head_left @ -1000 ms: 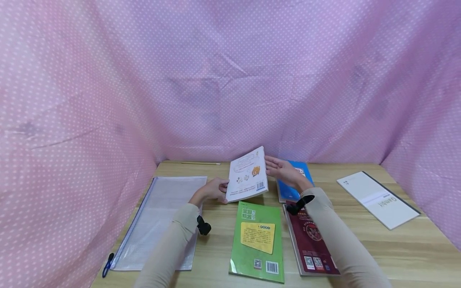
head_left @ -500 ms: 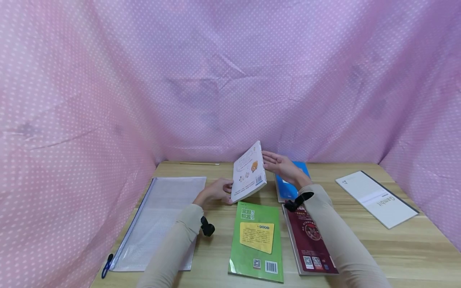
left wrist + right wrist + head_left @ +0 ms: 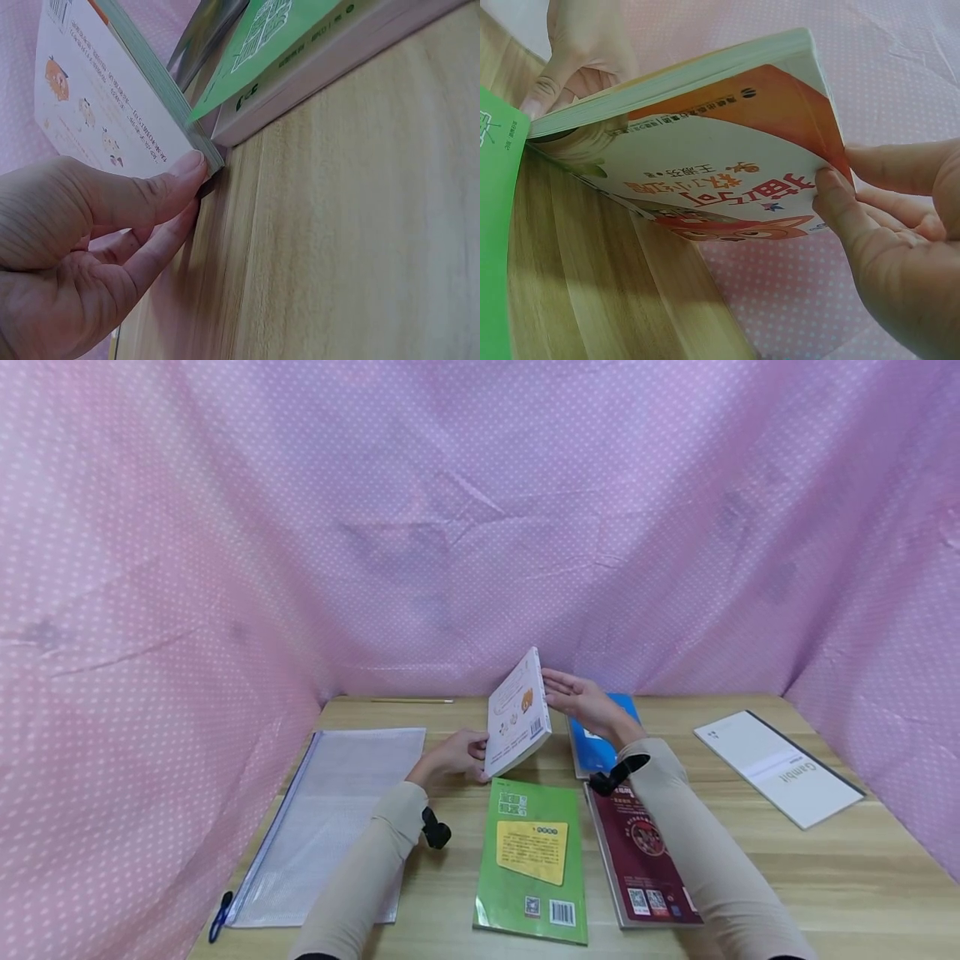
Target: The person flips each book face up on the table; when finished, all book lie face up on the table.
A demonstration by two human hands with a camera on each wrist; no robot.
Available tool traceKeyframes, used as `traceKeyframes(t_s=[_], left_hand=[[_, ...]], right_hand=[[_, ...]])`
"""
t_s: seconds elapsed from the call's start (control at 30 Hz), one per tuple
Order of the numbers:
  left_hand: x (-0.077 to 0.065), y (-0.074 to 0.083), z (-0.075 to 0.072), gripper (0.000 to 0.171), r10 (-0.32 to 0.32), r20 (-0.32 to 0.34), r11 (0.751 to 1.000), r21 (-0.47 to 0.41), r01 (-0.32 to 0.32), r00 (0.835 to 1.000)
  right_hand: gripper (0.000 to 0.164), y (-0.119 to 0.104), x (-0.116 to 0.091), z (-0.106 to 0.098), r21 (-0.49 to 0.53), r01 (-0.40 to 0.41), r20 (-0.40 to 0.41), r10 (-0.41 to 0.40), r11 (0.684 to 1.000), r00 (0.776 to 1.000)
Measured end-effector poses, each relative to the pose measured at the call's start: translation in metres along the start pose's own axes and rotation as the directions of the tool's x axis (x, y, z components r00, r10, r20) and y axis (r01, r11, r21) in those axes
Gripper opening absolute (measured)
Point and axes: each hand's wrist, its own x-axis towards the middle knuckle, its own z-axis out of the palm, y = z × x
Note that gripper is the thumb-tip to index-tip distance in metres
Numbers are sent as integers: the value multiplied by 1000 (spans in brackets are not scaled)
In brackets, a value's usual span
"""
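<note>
Between your left grip (image 3: 453, 755) and right grip (image 3: 588, 704), one white book (image 3: 516, 714) is tilted, its lower corner pinched by the left, its edge touched by the right's extended fingers.

Head view bright, even; wrist views dimmer; soft shadow across table (image 3: 641, 300).

My head view forward-down over the pale wood-grain desk (image 3: 847, 885), both wrist views close on one white rectangular paperback (image 3: 512, 717).
</note>
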Motion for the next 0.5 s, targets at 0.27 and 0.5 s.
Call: traceKeyframes(t_s=[0.27, 0.5], left_hand=[[2, 4, 2, 87, 26, 6, 1000, -2, -26, 1000], [4, 6, 4, 87, 28, 13, 999, -26, -28, 1000]], right_hand=[[65, -2, 1, 1, 16, 7, -12, -7, 1000, 1000], [64, -1, 5, 3, 3, 26, 1, -26, 1000, 1000]])
